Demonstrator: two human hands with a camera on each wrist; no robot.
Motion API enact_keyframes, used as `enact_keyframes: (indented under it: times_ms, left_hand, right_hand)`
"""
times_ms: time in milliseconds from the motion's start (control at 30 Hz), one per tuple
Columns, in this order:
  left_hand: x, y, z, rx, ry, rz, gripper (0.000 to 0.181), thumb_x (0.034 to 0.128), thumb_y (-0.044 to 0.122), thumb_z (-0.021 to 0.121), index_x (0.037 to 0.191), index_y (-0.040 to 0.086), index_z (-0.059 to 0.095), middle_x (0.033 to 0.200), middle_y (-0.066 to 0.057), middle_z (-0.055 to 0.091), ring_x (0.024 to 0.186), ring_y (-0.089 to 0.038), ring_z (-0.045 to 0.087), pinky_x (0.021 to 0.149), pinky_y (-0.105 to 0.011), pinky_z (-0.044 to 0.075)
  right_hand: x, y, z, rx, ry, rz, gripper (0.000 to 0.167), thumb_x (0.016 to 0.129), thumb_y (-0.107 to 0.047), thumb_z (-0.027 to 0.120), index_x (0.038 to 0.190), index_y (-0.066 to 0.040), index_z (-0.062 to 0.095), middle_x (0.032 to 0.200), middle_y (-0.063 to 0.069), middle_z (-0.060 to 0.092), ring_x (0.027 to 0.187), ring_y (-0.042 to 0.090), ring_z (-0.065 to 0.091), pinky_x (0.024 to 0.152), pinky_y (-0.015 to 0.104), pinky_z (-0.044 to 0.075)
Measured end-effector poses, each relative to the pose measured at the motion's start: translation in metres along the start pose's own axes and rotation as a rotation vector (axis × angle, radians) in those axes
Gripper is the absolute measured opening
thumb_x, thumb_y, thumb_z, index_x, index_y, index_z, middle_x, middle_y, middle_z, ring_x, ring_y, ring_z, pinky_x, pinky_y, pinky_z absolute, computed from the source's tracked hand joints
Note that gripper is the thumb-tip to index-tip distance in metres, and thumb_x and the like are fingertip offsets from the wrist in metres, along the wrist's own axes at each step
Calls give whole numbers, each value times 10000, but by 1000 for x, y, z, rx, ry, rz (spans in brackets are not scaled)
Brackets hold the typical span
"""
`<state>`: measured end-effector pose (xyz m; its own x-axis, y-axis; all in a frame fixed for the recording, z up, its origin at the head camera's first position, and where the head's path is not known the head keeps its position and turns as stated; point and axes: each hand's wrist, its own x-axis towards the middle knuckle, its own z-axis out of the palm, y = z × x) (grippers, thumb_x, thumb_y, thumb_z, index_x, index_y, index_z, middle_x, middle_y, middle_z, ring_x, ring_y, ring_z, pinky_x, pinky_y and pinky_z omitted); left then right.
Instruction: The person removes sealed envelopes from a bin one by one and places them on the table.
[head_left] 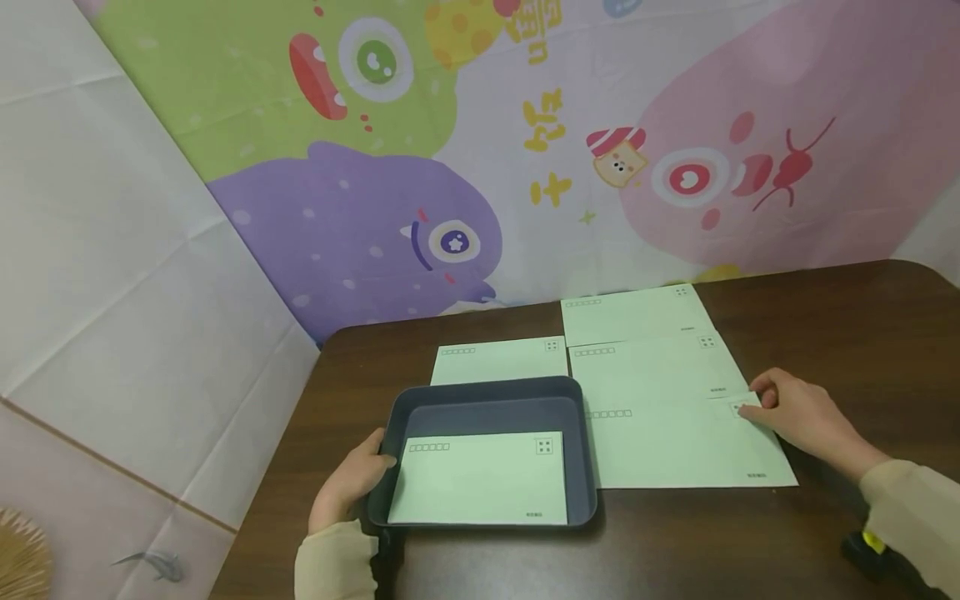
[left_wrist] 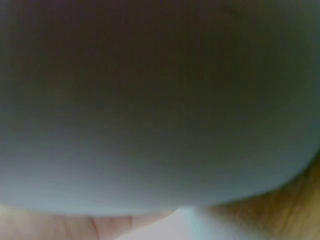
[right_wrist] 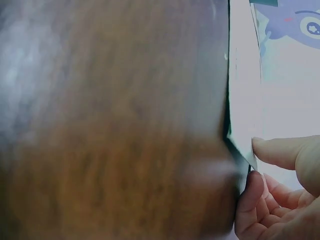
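Note:
My left hand (head_left: 352,477) grips the left rim of a dark grey tray (head_left: 480,414), thumb over the edge. One pale green envelope (head_left: 480,483) with printed postcode boxes and a stamp square lies in the tray. At the right, my right hand (head_left: 810,417) pinches the right edge of the nearest loose envelope (head_left: 690,450) between thumb and fingers. The right wrist view shows that envelope's edge (right_wrist: 244,95) slightly bent up at the thumb. A blurred dark surface fills most of the left wrist view, with part of the left hand (left_wrist: 75,227) below it.
Behind the pinched envelope lie a middle envelope (head_left: 652,367) and a far envelope (head_left: 630,315). Another envelope (head_left: 498,360) is partly hidden behind the tray. A black and yellow object (head_left: 870,546) sits by the right sleeve. A cartoon-printed cloth (head_left: 360,233) hangs behind the brown table (head_left: 675,542).

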<state>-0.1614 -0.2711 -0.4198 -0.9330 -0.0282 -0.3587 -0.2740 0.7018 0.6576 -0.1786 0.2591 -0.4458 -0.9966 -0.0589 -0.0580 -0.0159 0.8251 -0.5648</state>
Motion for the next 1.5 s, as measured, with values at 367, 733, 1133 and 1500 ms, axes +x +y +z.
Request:
enact_keyframes:
  times_ms: [367,733,1133,1500]
  left_hand:
    - [1,-1,1,10,1,-2,563,874,90,381,1397,-50,225,1421,-287,272,1296,-465,247,1004,-606,243]
    - [1,-2,1,17,1,-8,591,875,93,379,1410,-61,181,1438,-289,229,1310,-463,211,1020,-602,214]
    - [1,0,-1,21,10,4,550,863,90,390,1383,-40,265,1401,-284,315,1277,-464,289,991,-607,263]
    - [3,-3,1,9,6,7,549,858,79,383,1385,-23,268,1400,-275,323,1269,-452,310,984,-604,279]
  right_hand:
    - [-1,1,0,-5,-14,8,482,810,-292,643,1052,90,472,770,89,497,661,190,441,535,280,313]
    - [0,-2,-1,-10,1,-7,433,800,-244,647,1028,87,486,770,93,517,649,187,448,538,275,332]
    - [-2,-33,-3,0,23,-116,219,850,-183,575,964,3,597,784,40,567,670,155,466,564,271,365]
    - [-7,-87,3,53,60,-247,112,879,-191,549,923,-113,617,818,-5,620,703,118,503,600,256,416]
